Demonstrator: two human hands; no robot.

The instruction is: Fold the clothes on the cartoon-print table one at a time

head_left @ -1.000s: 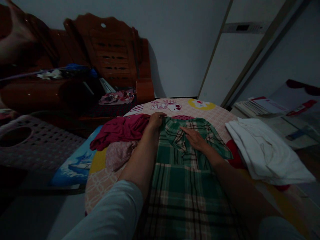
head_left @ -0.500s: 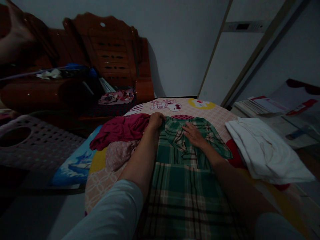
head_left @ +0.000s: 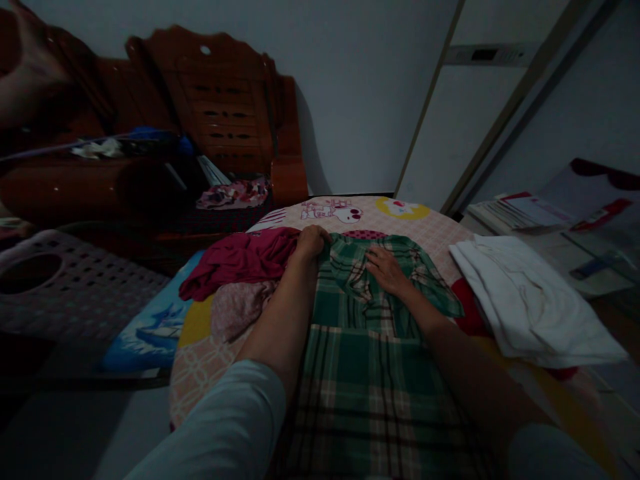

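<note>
A green plaid dress [head_left: 360,380] lies spread over the round table, its top end away from me and a seam running across its middle. My left hand [head_left: 313,243] is closed on the far left edge of the dress, at the shoulder; the fingertips are partly hidden. Flat on the upper part of the cloth rests my right hand [head_left: 387,270], fingers stretched out, beside the wrinkled neck opening. A crumpled magenta garment [head_left: 240,260] touches my left forearm's side, with a pinkish knit piece [head_left: 240,310] in front of it.
Folded white cloth [head_left: 535,300] lies on the right of the patterned tablecloth [head_left: 200,390]. A wooden bench [head_left: 215,100] stands behind on the left, near a woven plastic basket [head_left: 95,287]. Another person's bare limb [head_left: 30,73] shows at upper left. Papers [head_left: 530,210] lie at right.
Almost nothing differs. My right hand has shifted very slightly on the dress, its fingers drawn a little closer together; my left hand stays in place.
</note>
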